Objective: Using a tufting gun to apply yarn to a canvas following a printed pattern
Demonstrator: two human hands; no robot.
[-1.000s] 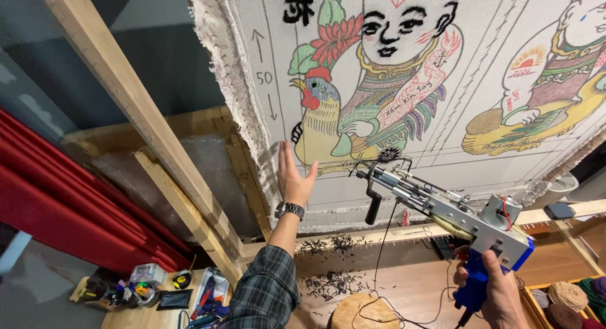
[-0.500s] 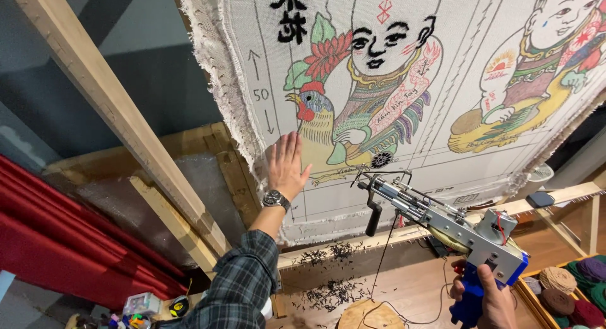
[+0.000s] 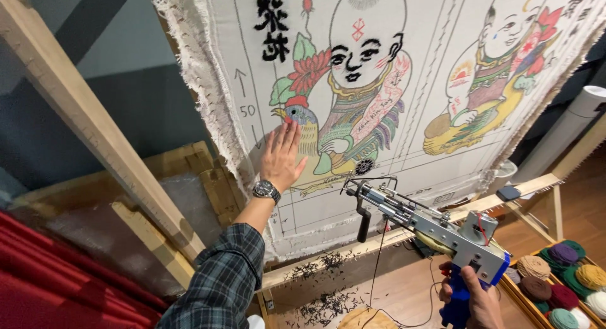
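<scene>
We are sliding left hand (image 3: 282, 157) higher up tufting cloth (image 3: 435, 58), palm now flat and fingers spread over rooster figure (image 3: 308, 128), released, gripping nothing. Right hand (image 3: 475, 299) clenching blue handle of tufting gun (image 3: 421, 223), needle hanging just off cloth, apart. Yarn balls (image 3: 560, 272) sitting lower right. We are smoothing, checking surface.
</scene>
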